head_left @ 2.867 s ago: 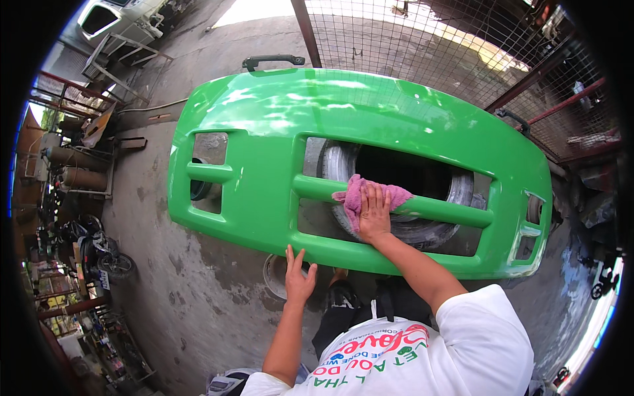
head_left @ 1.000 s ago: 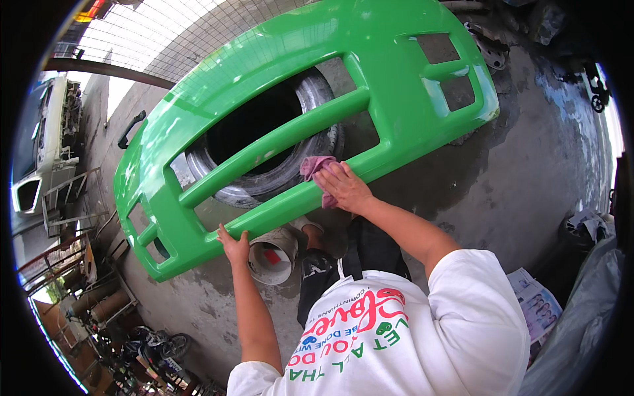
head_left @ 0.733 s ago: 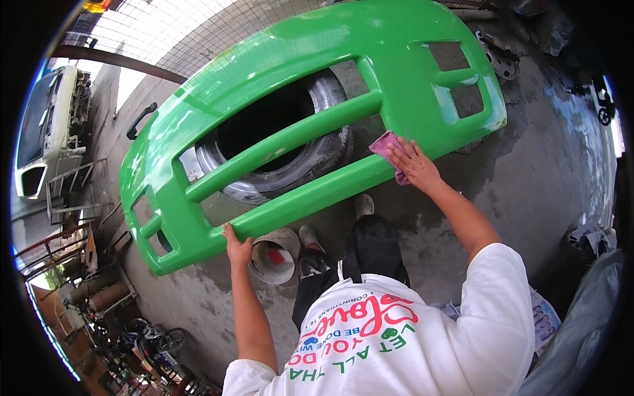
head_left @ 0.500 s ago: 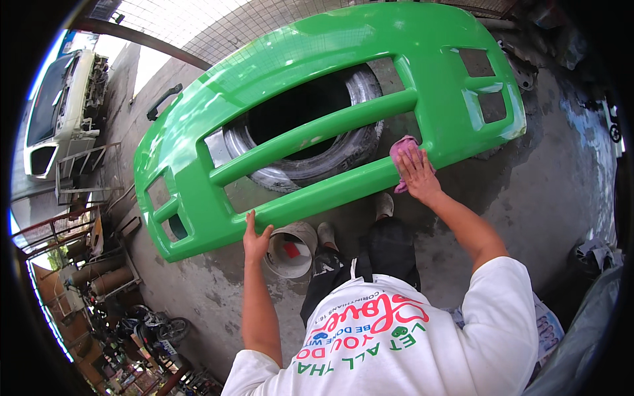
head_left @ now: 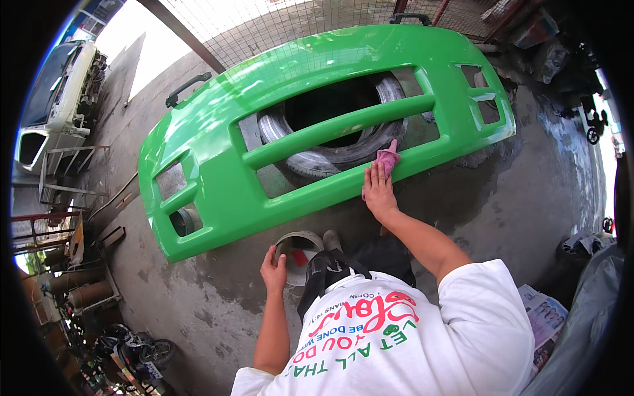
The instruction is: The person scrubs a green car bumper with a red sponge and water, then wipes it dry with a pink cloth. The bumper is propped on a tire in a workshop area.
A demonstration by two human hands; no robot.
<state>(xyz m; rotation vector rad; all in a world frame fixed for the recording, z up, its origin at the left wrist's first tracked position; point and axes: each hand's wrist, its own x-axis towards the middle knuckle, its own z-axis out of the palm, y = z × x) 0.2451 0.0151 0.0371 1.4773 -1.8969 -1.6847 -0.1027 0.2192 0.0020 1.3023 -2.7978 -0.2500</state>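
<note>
A glossy green car bumper (head_left: 224, 198) lies across a dark tyre (head_left: 317, 158) on the concrete floor. My right hand (head_left: 378, 188) lies flat on a pink rag (head_left: 388, 158), pressing it onto the bumper's lower bar. My left hand (head_left: 274, 269) is off the bumper, its fingers on the rim of a small white bucket (head_left: 298, 256) that stands on the floor below the bumper's near edge. My white printed shirt fills the lower middle of the view.
A wire-mesh fence (head_left: 277, 26) runs behind the bumper. A white car body (head_left: 56, 92) and metal frames stand at the left. Scrap, barrels and a small motorbike (head_left: 135, 350) crowd the lower left. Newspapers (head_left: 545, 317) lie at the right.
My left hand has come off the bumper's near edge and dropped to the bucket rim. My right hand with the rag has slid back along the lower bar toward the middle.
</note>
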